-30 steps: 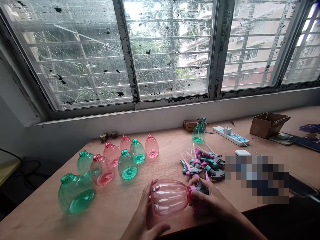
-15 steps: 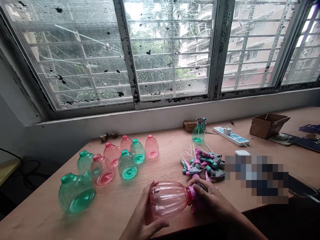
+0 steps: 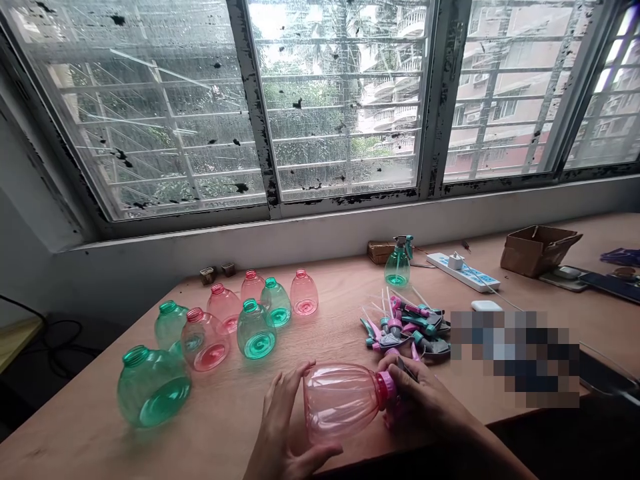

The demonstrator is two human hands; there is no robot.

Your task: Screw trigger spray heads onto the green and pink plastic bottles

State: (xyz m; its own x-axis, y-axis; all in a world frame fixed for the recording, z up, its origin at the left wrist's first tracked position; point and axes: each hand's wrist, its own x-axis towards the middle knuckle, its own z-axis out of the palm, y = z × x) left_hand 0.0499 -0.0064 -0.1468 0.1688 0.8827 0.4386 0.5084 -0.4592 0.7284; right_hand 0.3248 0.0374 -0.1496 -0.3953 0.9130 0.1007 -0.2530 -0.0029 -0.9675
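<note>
A clear pink spray bottle (image 3: 343,403) lies sideways in front of me, its base to the left and its neck to the right. My right hand (image 3: 417,387) grips the pink and grey trigger spray head fitted at that neck; its fingers hide most of the head. Around the bottle's base, my left hand (image 3: 287,427) is spread, fingers above and thumb below, with a gap to the palm. Its fingertips are at the base's upper edge; whether they touch I cannot tell. Just beyond lies a pile of loose pink, green and grey spray heads (image 3: 407,327).
Several open green bottles (image 3: 155,387) and pink bottles (image 3: 304,293) stand at left on the wooden table (image 3: 230,427). A green bottle with its sprayer (image 3: 397,263) stands at the back, near a power strip (image 3: 463,272) and a cardboard box (image 3: 537,250). A blurred patch covers the right.
My left hand has loosened from the bottle's base, its fingers drawing away to the left. The bottle has shifted slightly right and turned a little, with my right hand still on the spray head.
</note>
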